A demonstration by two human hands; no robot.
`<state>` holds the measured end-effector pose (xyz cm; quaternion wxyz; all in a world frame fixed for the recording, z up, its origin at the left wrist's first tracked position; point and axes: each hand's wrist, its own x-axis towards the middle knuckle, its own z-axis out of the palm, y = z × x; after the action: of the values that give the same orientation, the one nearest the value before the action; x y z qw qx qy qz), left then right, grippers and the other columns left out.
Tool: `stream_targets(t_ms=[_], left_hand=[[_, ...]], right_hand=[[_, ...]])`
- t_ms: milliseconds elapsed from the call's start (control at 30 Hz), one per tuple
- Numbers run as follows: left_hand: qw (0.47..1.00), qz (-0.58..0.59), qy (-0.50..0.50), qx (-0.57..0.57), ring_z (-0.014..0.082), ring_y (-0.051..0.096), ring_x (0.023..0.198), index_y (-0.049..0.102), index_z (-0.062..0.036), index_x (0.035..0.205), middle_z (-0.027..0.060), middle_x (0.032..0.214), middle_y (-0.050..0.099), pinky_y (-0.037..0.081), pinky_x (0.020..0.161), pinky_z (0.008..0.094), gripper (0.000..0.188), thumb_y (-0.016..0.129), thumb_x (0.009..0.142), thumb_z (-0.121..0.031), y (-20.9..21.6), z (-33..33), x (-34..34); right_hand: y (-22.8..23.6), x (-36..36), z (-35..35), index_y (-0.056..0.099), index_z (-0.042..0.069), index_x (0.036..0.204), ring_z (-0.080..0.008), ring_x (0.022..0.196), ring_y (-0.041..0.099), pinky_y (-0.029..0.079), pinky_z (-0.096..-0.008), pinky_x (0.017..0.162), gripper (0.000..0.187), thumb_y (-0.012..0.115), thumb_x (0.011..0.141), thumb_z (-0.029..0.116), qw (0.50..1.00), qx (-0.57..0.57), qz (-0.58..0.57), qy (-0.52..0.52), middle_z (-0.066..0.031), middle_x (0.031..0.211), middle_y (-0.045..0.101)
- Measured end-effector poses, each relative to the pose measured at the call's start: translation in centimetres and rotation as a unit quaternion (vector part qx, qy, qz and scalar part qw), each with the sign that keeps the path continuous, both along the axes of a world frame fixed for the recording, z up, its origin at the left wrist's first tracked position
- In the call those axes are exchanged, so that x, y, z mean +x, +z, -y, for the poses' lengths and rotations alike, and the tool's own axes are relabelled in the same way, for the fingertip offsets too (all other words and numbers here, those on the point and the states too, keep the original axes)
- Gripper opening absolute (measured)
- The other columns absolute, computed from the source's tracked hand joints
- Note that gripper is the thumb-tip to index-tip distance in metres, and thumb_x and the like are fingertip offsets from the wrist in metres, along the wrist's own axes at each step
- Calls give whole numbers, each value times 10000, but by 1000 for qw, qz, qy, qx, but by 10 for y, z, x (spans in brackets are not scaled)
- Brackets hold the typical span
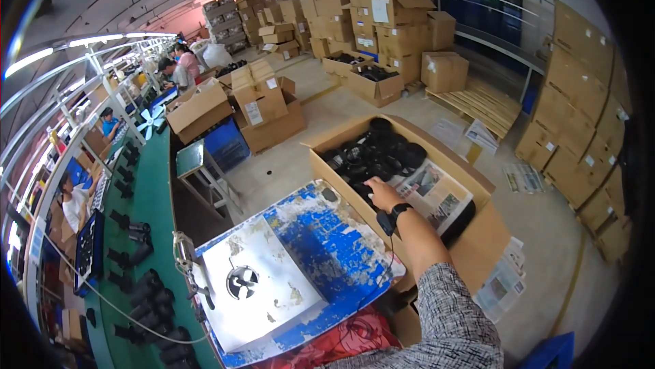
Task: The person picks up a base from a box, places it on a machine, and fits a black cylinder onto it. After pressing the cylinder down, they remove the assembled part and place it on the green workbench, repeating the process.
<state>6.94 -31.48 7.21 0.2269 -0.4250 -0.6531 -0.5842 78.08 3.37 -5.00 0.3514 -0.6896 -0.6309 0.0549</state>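
My right hand (384,196) reaches into an open cardboard box (486,195) on the right. Its fingers are bent together at the edge of a heap of black plastic parts (372,152). What lies between the fingertips cannot be made out. A black band with a small dark box on it circles that wrist. Beside the parts, a printed newspaper sheet (437,195) lies in the box. My left hand is out of view. In front of me, a worn blue tabletop (321,232) carries a metal plate (273,260) with a round black-and-silver fixture (242,282).
Along the left runs a green bench (153,185) with several black cylindrical parts (147,301). A small stool (205,171) stands beyond the table. Stacked cartons (587,110) rise at the right, near a wooden pallet (481,106). Other people sit at the far left.
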Motion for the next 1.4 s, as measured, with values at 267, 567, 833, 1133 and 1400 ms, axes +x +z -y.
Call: stream_targets(t_ms=[267, 567, 833, 1133, 1400], left_hand=[[985, -84, -140, -64, 219, 607, 981, 605, -5, 1259, 139, 1200, 604, 532, 826, 354, 301, 697, 973, 9, -2, -36, 74], [666, 406, -587, -218, 226, 705, 991, 589, 38, 1372, 83, 1105, 721, 581, 935, 392, 328, 630, 1069, -80, 32, -91, 214], [545, 615, -541, -179, 231, 741, 1043, 536, 27, 1396, 143, 1196, 725, 599, 957, 355, 403, 678, 1020, -5, 15, -106, 178], [603, 528, -543, -251, 163, 737, 945, 556, 22, 1363, 92, 1075, 730, 598, 882, 271, 454, 749, 954, 42, 15, -81, 114], [676, 488, -509, -214, 104, 648, 940, 511, -1, 1422, 39, 1054, 669, 527, 845, 232, 460, 693, 1000, 18, -11, -95, 117]], right_hand=[[37, -20, 69, 706, 99, 1061, -397, 1042, 687, 569, -498, 875, 156, 659, 928, 34, 998, -22, 41, -42, -133, 1112, 664], [171, -253, 233, 703, 83, 1075, -360, 916, 707, 591, -434, 775, 197, 640, 912, -6, 978, 134, -55, 148, -111, 1057, 667], [177, -346, 241, 695, 39, 1181, -268, 921, 729, 588, -376, 787, 262, 685, 927, -19, 924, 109, -169, 327, -130, 1167, 701], [124, -393, 212, 528, 31, 1454, -92, 1014, 658, 551, -281, 821, 441, 645, 1029, 7, 757, -211, -468, 405, -52, 1221, 654], [131, -410, 220, 584, 13, 1364, -162, 941, 695, 575, -346, 769, 442, 739, 952, 54, 881, -132, -319, 323, -80, 1094, 670]])
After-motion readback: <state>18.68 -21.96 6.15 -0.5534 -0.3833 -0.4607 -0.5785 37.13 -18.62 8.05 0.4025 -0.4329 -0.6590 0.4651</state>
